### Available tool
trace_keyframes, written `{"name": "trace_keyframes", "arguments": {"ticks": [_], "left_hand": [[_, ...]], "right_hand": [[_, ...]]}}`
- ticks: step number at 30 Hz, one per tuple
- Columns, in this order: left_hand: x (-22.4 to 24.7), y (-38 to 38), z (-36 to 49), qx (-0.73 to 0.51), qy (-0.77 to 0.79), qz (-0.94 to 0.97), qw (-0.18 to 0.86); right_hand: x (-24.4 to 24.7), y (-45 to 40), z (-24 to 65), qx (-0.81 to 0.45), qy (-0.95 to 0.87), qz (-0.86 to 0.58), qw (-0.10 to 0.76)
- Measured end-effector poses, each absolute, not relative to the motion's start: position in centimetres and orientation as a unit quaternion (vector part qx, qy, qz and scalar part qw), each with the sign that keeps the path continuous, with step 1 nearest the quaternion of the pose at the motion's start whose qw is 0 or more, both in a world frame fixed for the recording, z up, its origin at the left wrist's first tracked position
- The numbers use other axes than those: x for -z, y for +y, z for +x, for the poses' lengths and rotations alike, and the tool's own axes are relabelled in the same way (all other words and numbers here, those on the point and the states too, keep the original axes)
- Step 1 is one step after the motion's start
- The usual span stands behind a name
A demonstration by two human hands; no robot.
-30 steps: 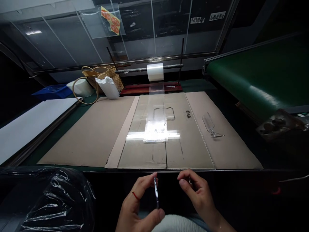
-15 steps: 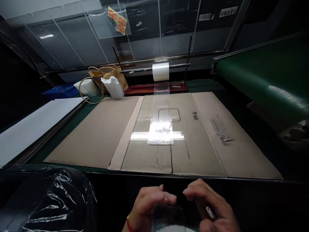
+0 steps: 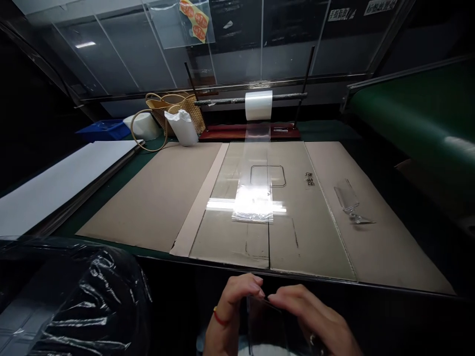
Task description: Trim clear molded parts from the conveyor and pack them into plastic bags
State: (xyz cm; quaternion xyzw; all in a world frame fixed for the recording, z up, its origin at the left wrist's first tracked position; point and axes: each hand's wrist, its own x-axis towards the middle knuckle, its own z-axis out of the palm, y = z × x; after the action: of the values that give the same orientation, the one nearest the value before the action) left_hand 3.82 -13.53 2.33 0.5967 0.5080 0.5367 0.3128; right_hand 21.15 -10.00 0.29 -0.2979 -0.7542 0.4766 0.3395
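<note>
Below the table's front edge, my left hand (image 3: 234, 311), with a red band at the wrist, curls round the left side of a thin, dark, see-through panel (image 3: 265, 324). My right hand (image 3: 315, 314) bends over the panel's upper right corner, its fingertips close to those of my left hand. A small shiny item shows under my right palm, too dark to make out. On the table, a strip of clear film (image 3: 256, 163) runs from a roll (image 3: 259, 106) on a rod down over a glass sheet (image 3: 311, 237) with drawn outlines.
Brown cardboard (image 3: 156, 198) lies left of the glass, beside a white board stack (image 3: 67, 183). Crumpled clear plastic (image 3: 351, 202) rests at the right. Behind stand a blue tray (image 3: 106, 129), a white roll (image 3: 143, 126) and a woven bag (image 3: 195, 111). Black plastic (image 3: 96, 301) bulges at lower left.
My hands have come closer together at the top of the panel, and the panel stands more in view. The table scene has shifted slightly right and tilted with the camera.
</note>
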Motion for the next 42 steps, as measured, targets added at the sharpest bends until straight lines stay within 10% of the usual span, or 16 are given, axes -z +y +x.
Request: {"name": "trace_keyframes", "arguments": {"ticks": [11, 23, 42], "left_hand": [[-0.8, 0.8, -0.8, -0.244, 0.468, 0.848, 0.045], [-0.7, -2.6, -1.0, -0.246, 0.353, 0.894, -0.121], [3.5, -10.9, 0.4, -0.278, 0.493, 0.822, -0.062]], "right_hand": [[-1.9, -7.5, 24.9, -0.424, -0.666, -0.527, 0.315], [-4.1, -3.3, 24.2, -0.320, -0.765, -0.502, 0.244], [-1.2, 1.5, 16.5, -0.165, -0.888, -0.423, 0.069]]}}
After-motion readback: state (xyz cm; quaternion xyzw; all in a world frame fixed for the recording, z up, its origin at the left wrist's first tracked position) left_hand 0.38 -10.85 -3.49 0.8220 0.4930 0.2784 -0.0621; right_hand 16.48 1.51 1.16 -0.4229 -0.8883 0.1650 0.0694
